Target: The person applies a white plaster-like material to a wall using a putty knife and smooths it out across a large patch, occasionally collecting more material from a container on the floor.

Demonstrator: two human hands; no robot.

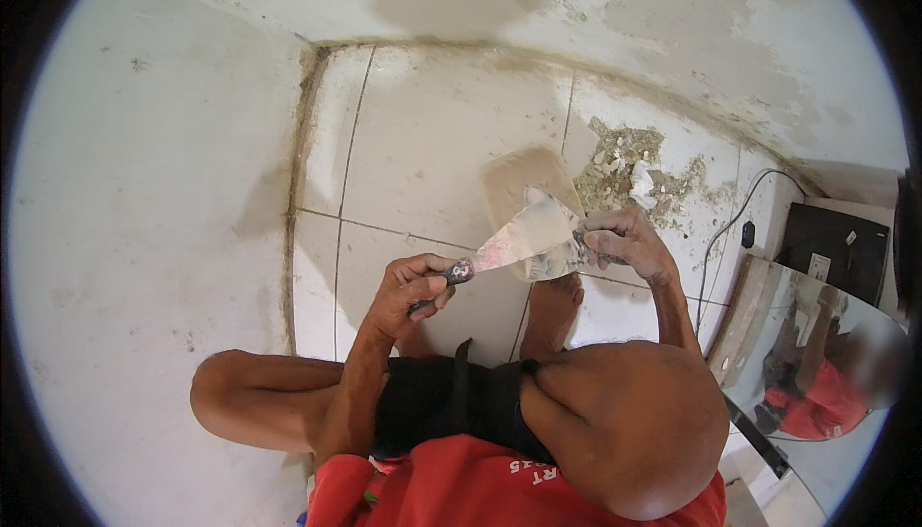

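Note:
My left hand (pixel 405 294) is closed round the dark handle of a putty knife (pixel 501 245), whose blade reaches up and to the right. Pale filler coats the blade's wide end. Opposite it, my right hand (pixel 636 243) grips the dark handle of a second putty knife (pixel 555 262), its blade smeared with filler and meeting or overlapping the first one. Both blades are over a shallow translucent tub (pixel 509 173) on the tiled floor. What lies in the tub's near part is hidden by the blades.
Crumbled debris (pixel 619 164) with a crumpled white scrap (pixel 642 184) lies right of the tub. A patchy wall (pixel 615 8) rises ahead, another wall (pixel 154 191) at left. At right are a thin black cable (pixel 706 268), a dark panel (pixel 834 246) and a leaning mirror (pixel 768 325).

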